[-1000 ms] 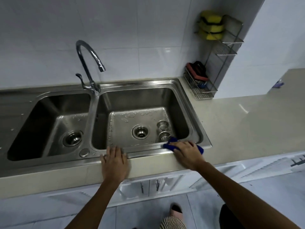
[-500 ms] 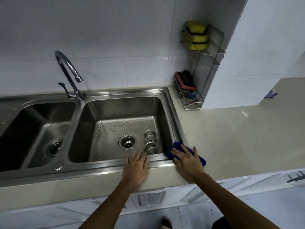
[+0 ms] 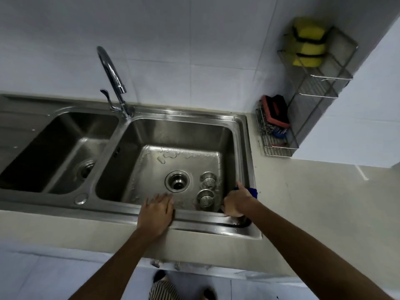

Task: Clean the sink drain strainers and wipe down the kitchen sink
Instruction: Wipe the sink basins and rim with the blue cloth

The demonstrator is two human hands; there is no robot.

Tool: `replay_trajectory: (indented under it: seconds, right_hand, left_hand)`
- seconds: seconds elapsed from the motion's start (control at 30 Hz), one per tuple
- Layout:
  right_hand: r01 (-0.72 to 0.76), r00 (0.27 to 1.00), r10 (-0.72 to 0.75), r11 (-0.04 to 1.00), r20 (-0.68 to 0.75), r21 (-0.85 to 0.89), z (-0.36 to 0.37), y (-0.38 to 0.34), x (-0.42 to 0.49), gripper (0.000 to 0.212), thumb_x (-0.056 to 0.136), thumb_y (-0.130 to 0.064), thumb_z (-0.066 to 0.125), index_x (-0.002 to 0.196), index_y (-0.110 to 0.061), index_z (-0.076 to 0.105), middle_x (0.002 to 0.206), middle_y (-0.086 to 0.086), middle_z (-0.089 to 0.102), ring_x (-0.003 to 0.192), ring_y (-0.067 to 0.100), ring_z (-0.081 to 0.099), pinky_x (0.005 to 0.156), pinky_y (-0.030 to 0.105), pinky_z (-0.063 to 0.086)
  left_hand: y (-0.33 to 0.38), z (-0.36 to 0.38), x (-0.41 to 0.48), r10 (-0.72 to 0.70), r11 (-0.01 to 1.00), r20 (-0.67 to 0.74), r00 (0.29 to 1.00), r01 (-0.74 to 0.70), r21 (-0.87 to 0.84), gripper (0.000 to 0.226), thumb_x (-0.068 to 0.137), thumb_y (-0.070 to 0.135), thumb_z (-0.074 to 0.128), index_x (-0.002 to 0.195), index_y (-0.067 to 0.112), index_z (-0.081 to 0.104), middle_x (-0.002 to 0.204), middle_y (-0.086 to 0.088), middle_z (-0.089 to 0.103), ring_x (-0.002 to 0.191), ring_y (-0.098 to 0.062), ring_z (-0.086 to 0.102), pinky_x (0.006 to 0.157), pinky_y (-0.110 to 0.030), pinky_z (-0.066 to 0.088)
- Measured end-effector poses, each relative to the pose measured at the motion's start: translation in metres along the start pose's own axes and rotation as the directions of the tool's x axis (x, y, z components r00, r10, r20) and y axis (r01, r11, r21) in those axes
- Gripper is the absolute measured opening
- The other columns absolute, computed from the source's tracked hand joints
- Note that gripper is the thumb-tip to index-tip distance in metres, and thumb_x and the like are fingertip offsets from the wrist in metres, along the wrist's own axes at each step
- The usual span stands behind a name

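**Hands, two.**
- Left hand: flat, fingers straight and together. It rests on the front rim of the sink, near-left of the open drain, and holds nothing.
- Right hand: fingers curled round a blue cloth, thumb raised. It presses the cloth into the basin corner near-right of the open drain.

**Strainers, two.** Loose metal baskets standing on the basin floor just right of the open drain, one behind the other. The nearer one is just beside the right hand.

**Step, as judged.** The wipe-down of the rim and corner is under way, and the strainers are not yet reseated. The next move calls for drawing the cloth along the wall under steady pressure with the left hand bracing. It should avoid knocking the nearer strainer.

**Other items.**
- Basins, two.
- Second drain, one, well left of the open drain.
- Faucet, one, behind-left of the open drain.
- Wire rack, one, far behind-right of the open drain.
- Yellow sponges, stacked on the rack's top tier, count unclear.
- Red-and-black scrubber, one, on the bottom tier.
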State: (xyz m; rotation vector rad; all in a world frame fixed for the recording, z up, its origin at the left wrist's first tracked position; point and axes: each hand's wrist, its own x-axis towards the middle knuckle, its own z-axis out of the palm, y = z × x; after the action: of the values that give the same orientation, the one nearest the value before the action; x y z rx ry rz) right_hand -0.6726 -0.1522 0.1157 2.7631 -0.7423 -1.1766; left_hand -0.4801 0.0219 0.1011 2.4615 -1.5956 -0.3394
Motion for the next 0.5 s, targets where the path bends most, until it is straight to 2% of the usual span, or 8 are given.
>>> replay_trajectory:
  seconds: [0.13,0.27,0.37,0.5]
  right_hand:
    - [-0.068,0.990,0.096,0.965,0.102,-0.252,-0.011,0.005,0.026,0.040,0.098,-0.035,0.036,0.127,-0.015,0.057,0.136,0.010,0.055,0.138,0.032,0.034,0.111,0.062,-0.013]
    - [-0.163,0.968,0.224,0.905,0.114,-0.394,-0.015,0.020,0.079,0.052,0.098,-0.044,0.037,0.144,-0.022,0.041,0.155,0.009,0.031,0.147,0.035,0.009,0.104,0.066,-0.020]
    - [-0.237,0.951,0.302,0.854,0.070,-0.463,-0.022,0.031,0.112,0.061,0.096,-0.046,0.043,0.149,-0.020,0.031,0.159,0.014,0.017,0.147,0.040,0.001,0.106,0.068,-0.016]
    - [-0.225,0.947,0.302,0.869,0.112,-0.440,-0.004,0.019,0.123,0.066,0.093,-0.047,0.051,0.150,-0.022,0.030,0.159,0.014,0.016,0.146,0.041,0.003,0.107,0.069,-0.011]
  left_hand:
    - [-0.056,-0.018,0.030,-0.166,0.984,0.027,0.986,0.164,0.076,0.045,0.099,0.037,0.028,0.137,0.019,0.046,0.146,-0.003,0.043,0.139,-0.020,0.032,0.115,-0.046,0.018]
    - [-0.113,-0.027,0.069,-0.267,0.947,-0.002,0.964,0.263,0.185,0.049,0.097,0.032,0.041,0.143,0.014,0.038,0.155,-0.011,0.024,0.145,-0.028,0.015,0.116,-0.049,0.012]
    - [-0.146,-0.035,0.104,-0.264,0.928,-0.062,0.963,0.271,0.257,0.058,0.097,0.030,0.042,0.147,0.006,0.027,0.156,-0.018,0.016,0.145,-0.034,0.012,0.114,-0.053,0.012]
    - [-0.167,-0.044,0.145,-0.224,0.916,-0.086,0.971,0.240,0.322,0.064,0.095,0.028,0.044,0.147,-0.001,0.020,0.156,-0.021,0.013,0.145,-0.036,0.008,0.114,-0.055,0.006]
